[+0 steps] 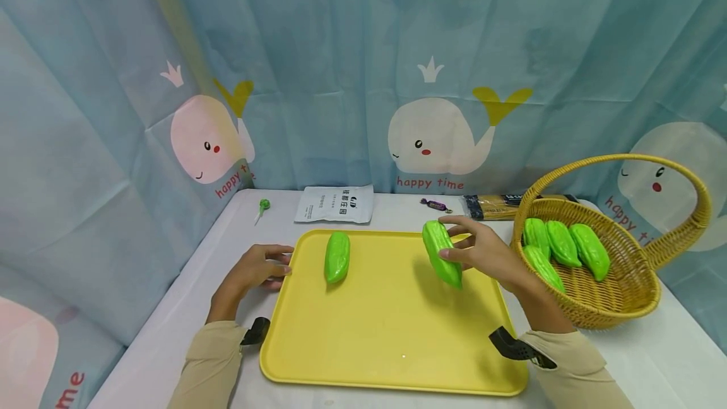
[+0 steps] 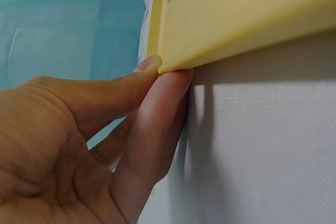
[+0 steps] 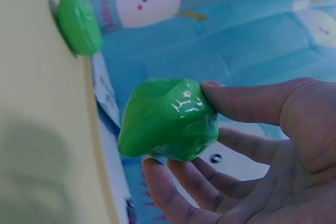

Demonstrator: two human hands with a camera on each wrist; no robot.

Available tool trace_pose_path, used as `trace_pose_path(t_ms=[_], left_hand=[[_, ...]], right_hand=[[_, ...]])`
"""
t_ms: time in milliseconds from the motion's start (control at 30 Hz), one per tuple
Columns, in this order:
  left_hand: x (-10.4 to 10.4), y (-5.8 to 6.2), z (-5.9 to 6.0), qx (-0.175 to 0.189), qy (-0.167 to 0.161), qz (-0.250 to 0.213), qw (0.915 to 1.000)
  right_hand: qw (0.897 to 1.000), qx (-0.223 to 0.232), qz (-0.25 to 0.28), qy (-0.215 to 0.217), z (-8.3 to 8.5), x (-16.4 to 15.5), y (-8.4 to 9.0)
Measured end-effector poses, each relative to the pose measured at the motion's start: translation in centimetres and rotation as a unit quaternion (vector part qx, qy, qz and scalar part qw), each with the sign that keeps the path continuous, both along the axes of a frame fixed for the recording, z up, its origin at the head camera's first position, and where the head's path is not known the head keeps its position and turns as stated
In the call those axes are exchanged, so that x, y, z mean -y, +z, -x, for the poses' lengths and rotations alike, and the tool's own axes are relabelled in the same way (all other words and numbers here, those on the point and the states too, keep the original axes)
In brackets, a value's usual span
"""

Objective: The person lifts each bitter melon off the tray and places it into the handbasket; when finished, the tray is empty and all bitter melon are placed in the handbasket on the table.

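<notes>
My right hand [image 1: 483, 251] holds a glossy green bitter melon [image 1: 440, 252] with lengthwise ridges, thumb on one side and fingers on the other. It hangs above the right part of a yellow tray [image 1: 392, 333], its shadow falling on the tray. In the right wrist view the held melon [image 3: 168, 119] points its tapered tip toward the tray. A second bitter melon [image 1: 337, 257] lies on the tray at the back left. My left hand [image 1: 258, 270] pinches the tray's left rim between thumb and fingers, as the left wrist view shows at the edge.
A wicker basket [image 1: 625, 276] with a tall handle stands right of the tray, several green bitter melons inside. Behind the tray lie a green lollipop [image 1: 263, 208], a white pouch [image 1: 335, 204], a purple-wrapped candy [image 1: 435, 205] and a pack of noodles [image 1: 494, 207]. A whale-print curtain [image 1: 341, 81] hangs behind.
</notes>
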State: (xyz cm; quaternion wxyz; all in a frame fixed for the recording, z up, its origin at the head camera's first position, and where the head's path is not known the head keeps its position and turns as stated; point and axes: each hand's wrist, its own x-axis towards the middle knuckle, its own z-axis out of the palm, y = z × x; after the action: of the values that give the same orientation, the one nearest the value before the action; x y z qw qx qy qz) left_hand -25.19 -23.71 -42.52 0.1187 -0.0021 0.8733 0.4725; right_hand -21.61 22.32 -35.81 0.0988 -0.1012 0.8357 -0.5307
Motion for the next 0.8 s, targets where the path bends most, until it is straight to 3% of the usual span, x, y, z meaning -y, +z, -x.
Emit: trace_pose_path(t_ms=[400, 700, 800], left_hand=[[-0.1, 0.1, 0.0, -0.004, -0.006, 0.003, 1.0], [-0.1, 0.1, 0.0, -0.001, -0.008, -0.003, 1.0], [0.0, 0.0, 0.1, -0.002, -0.008, -0.002, 1.0]], right_hand=[[0.999, -0.035, -0.025, -0.022, -1.7, -5.0, 2.6], [0.992, -0.062, -0.103, -0.044, -2.7, -9.6, 3.7], [0.991, -0.071, -0.106, -0.049, -3.1, -11.3, 4.0]])
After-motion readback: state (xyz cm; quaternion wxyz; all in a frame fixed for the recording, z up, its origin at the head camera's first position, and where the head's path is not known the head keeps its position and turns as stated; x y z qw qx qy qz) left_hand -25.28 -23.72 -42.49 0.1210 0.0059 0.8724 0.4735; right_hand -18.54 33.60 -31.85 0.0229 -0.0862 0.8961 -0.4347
